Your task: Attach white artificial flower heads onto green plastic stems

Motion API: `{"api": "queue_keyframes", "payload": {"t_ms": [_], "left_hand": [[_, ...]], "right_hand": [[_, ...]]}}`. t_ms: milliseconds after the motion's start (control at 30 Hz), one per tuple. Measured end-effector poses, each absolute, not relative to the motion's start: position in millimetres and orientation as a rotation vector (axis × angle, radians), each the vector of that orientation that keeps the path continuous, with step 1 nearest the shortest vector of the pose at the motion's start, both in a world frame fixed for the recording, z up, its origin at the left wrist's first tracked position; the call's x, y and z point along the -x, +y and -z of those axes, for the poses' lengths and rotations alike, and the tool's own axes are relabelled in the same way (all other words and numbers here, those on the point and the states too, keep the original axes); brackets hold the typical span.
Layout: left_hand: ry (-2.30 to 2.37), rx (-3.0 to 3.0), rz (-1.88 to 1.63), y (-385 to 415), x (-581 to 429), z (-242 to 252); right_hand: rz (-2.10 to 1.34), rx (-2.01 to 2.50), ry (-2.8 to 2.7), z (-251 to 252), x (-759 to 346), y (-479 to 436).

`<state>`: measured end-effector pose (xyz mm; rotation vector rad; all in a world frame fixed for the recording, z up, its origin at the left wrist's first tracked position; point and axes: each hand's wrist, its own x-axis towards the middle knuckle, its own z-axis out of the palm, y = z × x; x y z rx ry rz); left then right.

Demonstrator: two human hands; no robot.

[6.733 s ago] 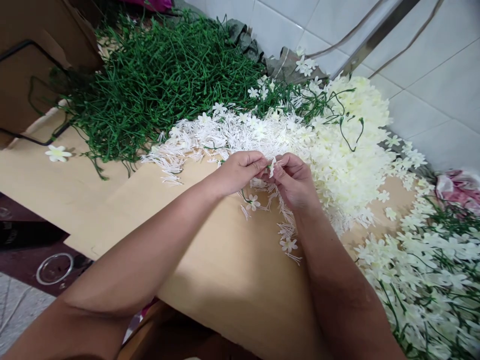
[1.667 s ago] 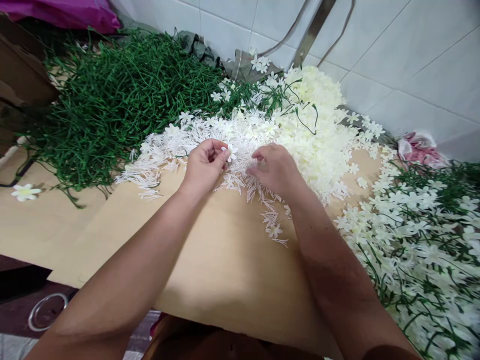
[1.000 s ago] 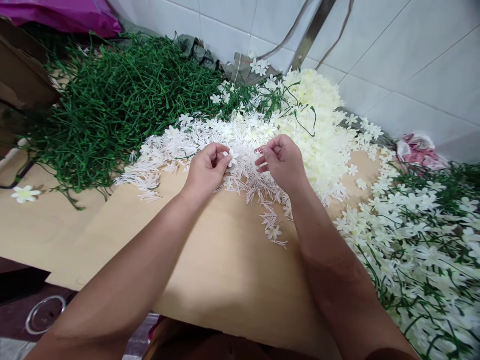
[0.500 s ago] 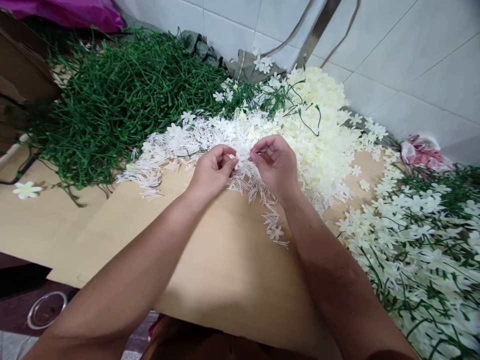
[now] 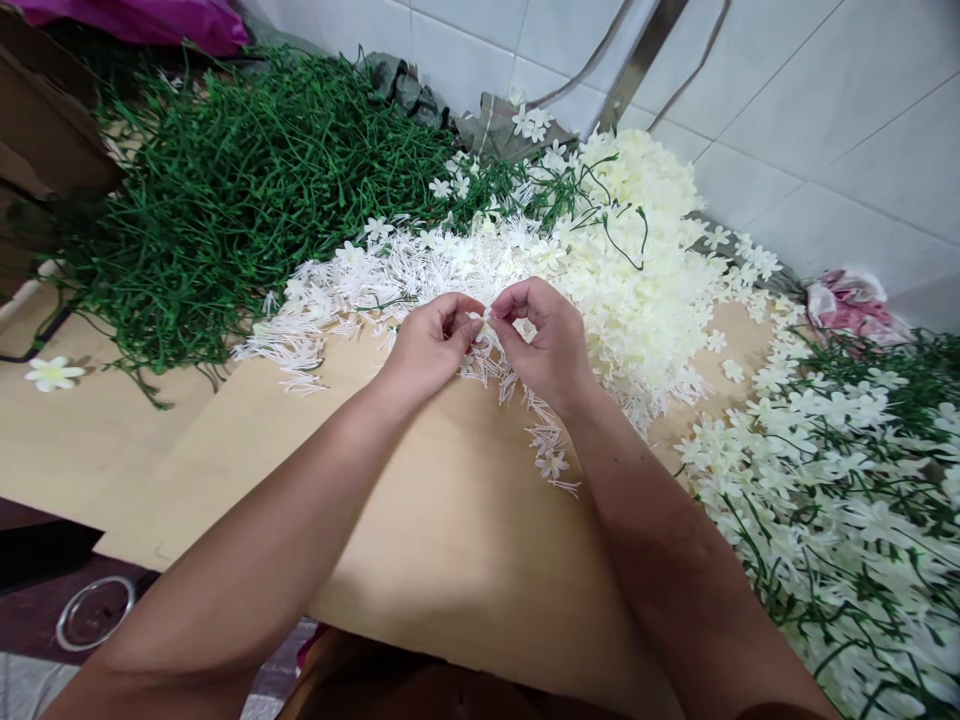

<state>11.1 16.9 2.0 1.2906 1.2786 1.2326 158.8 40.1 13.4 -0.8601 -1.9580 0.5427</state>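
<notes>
Above a flat tan board (image 5: 420,520), backed by a white tiled wall (image 5: 787,90), a small white flower (image 5: 486,319) is pinched by the left hand (image 5: 431,345) and right hand (image 5: 546,342).

The wiry stems (image 5: 285,180) at 10 o'clock are deep green, the stamen threads (image 5: 442,262) at 12 white, the loose blossoms (image 5: 637,300) at 2 creamy yellow. Green streaks the white stemmed flowers (image 5: 847,500) at 4. The lone blossom (image 5: 54,374) at 9 is white, yellow-centred. The board (image 5: 450,530) at 6 is plain tan, the crumpled bag (image 5: 851,308) at 3 pink and white.
</notes>
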Motion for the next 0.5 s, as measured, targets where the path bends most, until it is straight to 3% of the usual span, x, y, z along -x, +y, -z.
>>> {"api": "queue_keyframes", "payload": {"t_ms": [133,500], "left_hand": [[1.263,-1.277,-1.23,16.4,-10.8,-2.8],[1.2,-1.328,-1.309,18.8,-9.0,3.4]], "right_hand": [[-0.383,0.843,-2.035,-12.0,-159.6,40.4],[-0.344,0.856,-2.071,-7.2,-158.7,39.9]]}}
